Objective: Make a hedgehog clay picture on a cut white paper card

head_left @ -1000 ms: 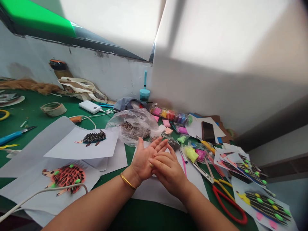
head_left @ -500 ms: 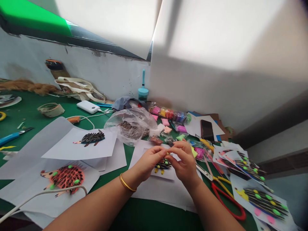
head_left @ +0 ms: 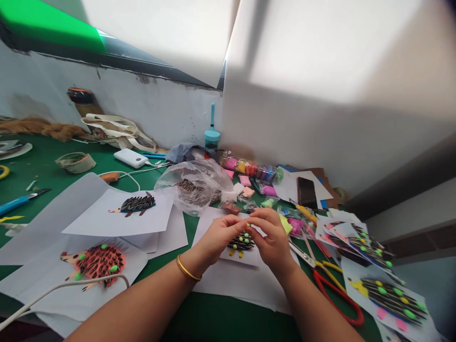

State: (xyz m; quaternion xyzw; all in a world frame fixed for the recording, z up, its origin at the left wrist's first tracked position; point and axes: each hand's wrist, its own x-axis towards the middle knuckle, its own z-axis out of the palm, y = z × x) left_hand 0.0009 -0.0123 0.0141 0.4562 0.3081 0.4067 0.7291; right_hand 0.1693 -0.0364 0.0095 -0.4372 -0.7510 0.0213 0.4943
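Observation:
A tiny yellow-green bit of clay [head_left: 248, 225] shows between my fingertips. My left hand [head_left: 220, 236], with a gold bangle at the wrist, pinches it from the left. From the right, my right hand [head_left: 272, 240] closes thumb and finger on the same bit. Just below the fingertips is a hedgehog picture [head_left: 241, 241] on white paper, its dark body covered with seeds and light green and yellow dots, its feet yellow. My hands hide part of it. More white sheets [head_left: 242, 285] lie underneath.
Red-and-yellow scissors [head_left: 322, 280] lie beside my right forearm. Finished hedgehog pictures [head_left: 392, 297] are stacked at right, others [head_left: 96, 266] at left. Behind my hands are a plastic bag of seeds [head_left: 194, 190], clay packets [head_left: 269, 191] and a phone [head_left: 306, 192]. A white cable [head_left: 71, 284] crosses the left sheets.
My fingertips have shifted slightly, with the clay still between them. More of the hedgehog's dotted body shows below. Everything else stays in place.

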